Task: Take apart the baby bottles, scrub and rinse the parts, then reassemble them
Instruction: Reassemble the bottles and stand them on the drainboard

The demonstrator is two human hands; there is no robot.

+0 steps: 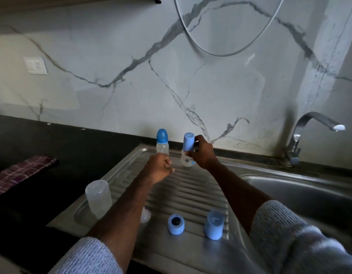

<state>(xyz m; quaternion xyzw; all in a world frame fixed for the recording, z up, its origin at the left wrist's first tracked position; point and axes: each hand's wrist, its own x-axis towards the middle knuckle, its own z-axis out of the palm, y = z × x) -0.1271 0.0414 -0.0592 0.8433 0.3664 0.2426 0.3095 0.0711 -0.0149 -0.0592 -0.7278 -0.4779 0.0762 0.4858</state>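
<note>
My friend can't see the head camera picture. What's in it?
A right hand pinches the blue cap of a baby bottle on a steel drainboard. The left hand holds a second capped bottle.

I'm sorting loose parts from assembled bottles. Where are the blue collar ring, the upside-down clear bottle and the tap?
blue collar ring [176, 226]: head view, on its top rim.
upside-down clear bottle [98, 198]: head view, mid-wall.
tap [309, 123]: head view, on the curved spout.

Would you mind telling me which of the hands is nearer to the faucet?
Right. The right hand grips a blue cap on the drainboard, on the faucet's side. The left hand is further left, beside the capped bottle.
</note>
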